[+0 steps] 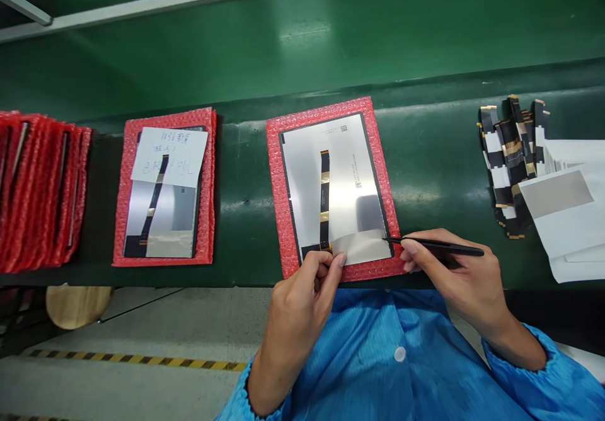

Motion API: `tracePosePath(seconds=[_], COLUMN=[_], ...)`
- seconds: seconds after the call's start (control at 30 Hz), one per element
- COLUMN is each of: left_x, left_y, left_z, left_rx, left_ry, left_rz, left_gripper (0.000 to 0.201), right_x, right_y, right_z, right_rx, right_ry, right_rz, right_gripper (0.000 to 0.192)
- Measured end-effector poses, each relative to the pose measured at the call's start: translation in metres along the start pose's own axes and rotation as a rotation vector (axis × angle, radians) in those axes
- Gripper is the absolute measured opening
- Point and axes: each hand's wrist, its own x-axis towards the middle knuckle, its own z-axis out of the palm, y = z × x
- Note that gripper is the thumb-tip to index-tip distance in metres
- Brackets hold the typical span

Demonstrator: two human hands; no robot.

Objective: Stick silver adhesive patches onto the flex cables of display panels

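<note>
A silver display panel point(347, 184) lies back side up on a red bubble-wrap sheet point(278, 188) in front of me. A black flex cable point(324, 197) with gold bands runs along its left part. My left hand point(307, 295) pinches the left end of a pale grey adhesive strip point(359, 247) at the panel's near edge. In my right hand point(454, 282) is a pair of black tweezers point(442, 246), held like a pen. Their tips touch the strip's right end, which looks slightly raised. Whether the tips grip the strip is too small to tell.
Left of the panel, another panel point(177, 210) with a handwritten paper note point(182, 147) rests on red bubble wrap. Several red-wrapped panels point(42, 188) stand at far left. Flex cables point(513, 162) are heaped at right beside white sheets point(567, 225), one bearing a grey strip. The bench point(246, 188) is green.
</note>
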Motion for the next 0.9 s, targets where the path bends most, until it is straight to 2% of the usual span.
tracePosePath(seconds=[0.47, 0.63, 0.77, 0.9], left_x=[-0.0003, -0.001, -0.0017, -0.0023], left_y=[-0.0017, -0.0011, -0.0016, -0.002], left_z=[0.0017, 0.0023, 0.0029, 0.0029], left_rx=[0.104, 0.158, 0.169, 0.186], left_ry=[0.019, 0.028, 0.018, 0.012], left_rz=[0.07, 0.096, 0.081, 0.072], left_gripper=[0.03, 0.032, 0.033, 0.035], right_x=[-0.0003, 0.0004, 0.0003, -0.0039], right_y=[-0.0009, -0.0037, -0.0035, -0.0009], right_z=[0.0, 0.0009, 0.0025, 0.0017], right_rx=[-0.029, -0.045, 0.005, 0.047], right_ry=[0.003, 0.034, 0.08, 0.11], right_rz=[-0.017, -0.042, -0.003, 0.002], right_gripper=[0.01, 0.01, 0.009, 0.024])
